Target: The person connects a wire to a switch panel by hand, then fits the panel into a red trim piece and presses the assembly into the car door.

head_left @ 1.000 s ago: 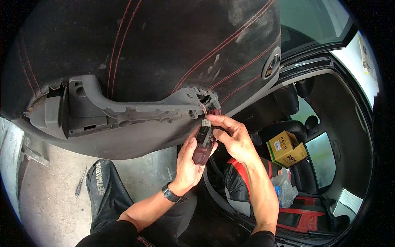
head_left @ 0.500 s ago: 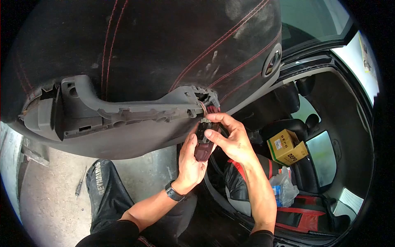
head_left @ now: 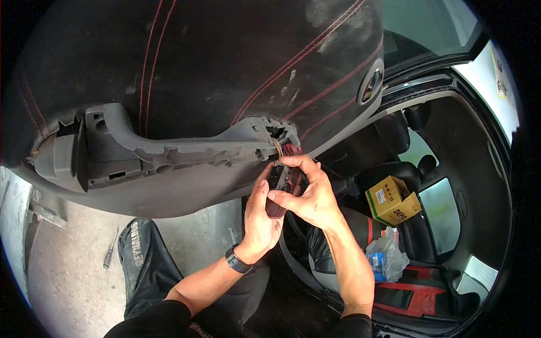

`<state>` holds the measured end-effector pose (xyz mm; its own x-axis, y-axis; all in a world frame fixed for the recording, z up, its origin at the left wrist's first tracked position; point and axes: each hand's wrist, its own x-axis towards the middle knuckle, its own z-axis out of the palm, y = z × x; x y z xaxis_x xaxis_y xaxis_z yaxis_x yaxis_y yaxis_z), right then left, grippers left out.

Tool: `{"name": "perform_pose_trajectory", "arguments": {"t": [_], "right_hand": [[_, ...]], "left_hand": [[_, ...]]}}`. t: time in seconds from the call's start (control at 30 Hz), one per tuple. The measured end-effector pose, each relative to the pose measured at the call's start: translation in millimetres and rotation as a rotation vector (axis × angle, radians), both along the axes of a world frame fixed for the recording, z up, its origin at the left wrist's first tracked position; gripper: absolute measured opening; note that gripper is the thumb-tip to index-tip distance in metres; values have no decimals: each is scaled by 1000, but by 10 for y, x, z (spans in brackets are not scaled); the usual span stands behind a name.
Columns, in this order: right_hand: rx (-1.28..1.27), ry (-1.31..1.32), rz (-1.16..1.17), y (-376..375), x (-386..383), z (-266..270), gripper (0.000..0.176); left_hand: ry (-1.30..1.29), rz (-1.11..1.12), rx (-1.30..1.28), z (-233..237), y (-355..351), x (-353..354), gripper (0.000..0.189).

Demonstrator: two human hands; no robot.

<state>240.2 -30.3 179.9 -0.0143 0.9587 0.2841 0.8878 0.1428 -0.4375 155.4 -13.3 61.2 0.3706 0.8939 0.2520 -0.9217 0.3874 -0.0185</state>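
Note:
Just below the right end of the grey door armrest (head_left: 208, 147), both hands grip a small dark window switch unit (head_left: 278, 179). My left hand (head_left: 260, 225) cradles it from the left and below, fingers closed along its side. My right hand (head_left: 313, 200) pinches it from the right, thumb across its lower part and index finger at the top by the plug. Thin wires (head_left: 278, 147) run from the top of the unit up into the armrest opening. The fingers partly cover the unit and its connector.
The black door panel (head_left: 220, 62) with red stitching fills the upper view. A screwdriver (head_left: 108, 256) lies on the concrete floor at left. Inside the car are a yellow box (head_left: 389, 203), a plastic bag (head_left: 391, 259) and red-black fabric (head_left: 411, 296).
My right thumb has slid down and left over the switch unit, and the right wrist has shifted slightly left. The unit looks turned a little; both hands still hold it.

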Motion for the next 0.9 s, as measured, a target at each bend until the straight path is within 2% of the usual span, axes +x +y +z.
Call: {"name": "perform_pose_trajectory", "arguments": {"t": [0.07,0.17,0.27,0.37,0.5,0.6,0.67,0.77,0.87,0.9], "right_hand": [[15,-78,-16,-7,-50,24,71],[25,15,11,26,-19,6,72],[5,-54,17,36,3,30,71],[-17,95,10,61,27,-6,66],[46,59,10,75,17,-43,63],[107,28,17,87,1,-77,62],[162,-19,39,111,39,-137,60],[133,-62,2,82,-6,-107,70],[44,348,-20,72,-51,-47,89],[47,298,-14,90,-29,-60,101]], "left_hand": [[15,1,8,-18,19,10,61],[26,-2,21,-12,27,-8,61],[37,-8,42,-19,24,-13,62],[27,-9,50,-3,21,-30,61],[21,2,34,-10,27,-1,58],[-76,9,30,-31,22,38,55],[-35,9,51,-28,31,14,58],[6,7,50,-16,41,-5,60],[20,14,37,28,0,-19,61],[23,19,36,41,-8,-23,61]]}}
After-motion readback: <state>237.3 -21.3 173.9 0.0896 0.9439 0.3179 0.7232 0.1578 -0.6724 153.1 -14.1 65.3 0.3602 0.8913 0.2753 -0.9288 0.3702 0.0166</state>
